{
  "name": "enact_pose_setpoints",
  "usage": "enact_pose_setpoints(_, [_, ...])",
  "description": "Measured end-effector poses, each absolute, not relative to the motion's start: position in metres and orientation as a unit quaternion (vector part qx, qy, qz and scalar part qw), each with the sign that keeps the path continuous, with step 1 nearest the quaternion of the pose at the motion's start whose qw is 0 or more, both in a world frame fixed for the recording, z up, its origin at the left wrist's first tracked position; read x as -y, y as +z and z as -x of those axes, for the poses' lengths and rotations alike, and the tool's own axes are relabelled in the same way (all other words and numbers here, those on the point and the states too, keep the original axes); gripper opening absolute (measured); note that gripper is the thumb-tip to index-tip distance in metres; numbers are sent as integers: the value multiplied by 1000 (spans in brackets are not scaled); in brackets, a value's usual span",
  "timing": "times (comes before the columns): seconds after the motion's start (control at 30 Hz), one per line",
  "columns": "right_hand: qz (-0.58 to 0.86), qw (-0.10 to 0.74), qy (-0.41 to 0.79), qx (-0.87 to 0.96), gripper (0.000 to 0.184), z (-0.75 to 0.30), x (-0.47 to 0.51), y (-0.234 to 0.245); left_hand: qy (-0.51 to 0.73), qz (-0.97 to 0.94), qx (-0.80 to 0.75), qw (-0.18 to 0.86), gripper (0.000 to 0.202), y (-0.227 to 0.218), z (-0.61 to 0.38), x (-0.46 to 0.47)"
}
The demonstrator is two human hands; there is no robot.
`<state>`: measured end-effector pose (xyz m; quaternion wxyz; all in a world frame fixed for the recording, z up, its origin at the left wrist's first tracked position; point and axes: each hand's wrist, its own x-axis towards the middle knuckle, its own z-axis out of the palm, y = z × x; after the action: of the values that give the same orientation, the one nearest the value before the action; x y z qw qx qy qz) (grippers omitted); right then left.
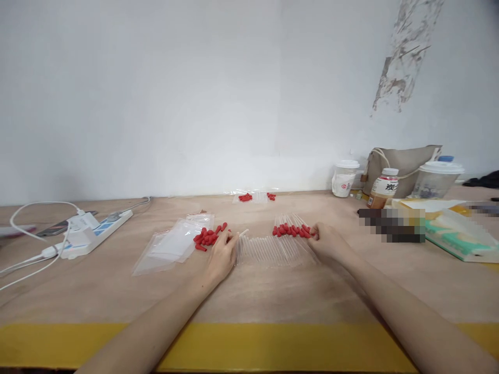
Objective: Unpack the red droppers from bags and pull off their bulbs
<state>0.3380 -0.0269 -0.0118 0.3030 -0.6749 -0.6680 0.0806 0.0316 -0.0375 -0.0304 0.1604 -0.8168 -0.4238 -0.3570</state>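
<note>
My left hand [223, 255] is closed, with a thin pale tube [244, 232] poking out past its fingertips. Just beyond its knuckles lies a loose pile of small red rubber bulbs [206, 237]. A row of thin clear tubes [267, 251] lies side by side between my hands. Behind that row, droppers with red bulbs [290, 229] lie together, bulb ends toward me and stems pointing to the wall. My right hand [322, 239] pinches at the rightmost red bulb of this group; its grip is partly hidden by the fingers.
Clear zip bags [171, 246] lie left of the pile. Further left is a power strip [97, 234] with white cables. By the wall sits a bag with red bulbs [245, 197]. On the right stand a lidded cup [345, 179], a bottle [384, 188] and a tissue pack [460, 236].
</note>
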Motion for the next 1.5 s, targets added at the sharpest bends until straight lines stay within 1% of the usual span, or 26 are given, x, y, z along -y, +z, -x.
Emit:
enact_pose_setpoints(0.07, [676, 298, 79, 669, 8, -338, 26, -15, -355, 811, 432, 169, 30, -31, -29, 35])
enact_pose_setpoints(0.13, [668, 290, 108, 677, 3, -337, 25, -19, -353, 810, 436, 170, 26, -31, -27, 33])
enact_pose_setpoints(0.27, [639, 307, 179, 682, 13, -329, 22, -23, -351, 818, 435, 139, 19, -30, -27, 33])
enact_pose_setpoints(0.4, [629, 320, 188, 683, 16, -324, 21, -24, -359, 823, 432, 84, 16, -28, -32, 40])
enact_pose_setpoints(0.47, [634, 319, 178, 681, 17, -325, 20, -24, -352, 828, 432, 59, 22, -25, -33, 45])
enact_pose_setpoints(0.53, [644, 317, 168, 676, 18, -329, 19, -22, -331, 843, 422, 46, 34, -20, -32, 50])
enact_pose_setpoints(0.63, [663, 321, 145, 661, 12, -338, 16, -21, -281, 875, 393, 42, 53, -11, -26, 55])
enact_pose_setpoints(0.77, [682, 329, 126, 641, 11, -348, 10, -20, -215, 897, 381, 68, 59, -4, -15, 51])
enact_pose_setpoints(0.87, [702, 334, 105, 621, 15, -352, 7, -20, -193, 899, 381, 98, 58, -2, -9, 46])
enact_pose_setpoints(0.97, [730, 332, 80, 592, 25, -356, 4, -22, -184, 903, 368, 126, 57, -2, -7, 43])
enact_pose_setpoints(1.03, [747, 316, 77, 580, 33, -358, 1, -24, -184, 904, 362, 137, 59, -2, -7, 43])
enact_pose_setpoints(1.1, [758, 291, 83, 578, 37, -360, -2, -26, -189, 902, 362, 141, 60, -2, -9, 45])
enact_pose_setpoints(1.2, [765, 266, 85, 580, 33, -360, -4, -29, -202, 898, 364, 143, 53, -2, -14, 48])
enact_pose_setpoints(1.33, [771, 268, 84, 572, 29, -357, -5, -29, -203, 899, 361, 139, 41, -3, -20, 52])
enact_pose_setpoints(1.43, [781, 281, 76, 552, 27, -355, -5, -26, -210, 901, 355, 137, 39, -3, -21, 53])
enact_pose_setpoints(1.5, [783, 305, 63, 539, 27, -352, -3, -23, -218, 900, 351, 139, 41, -4, -21, 53])
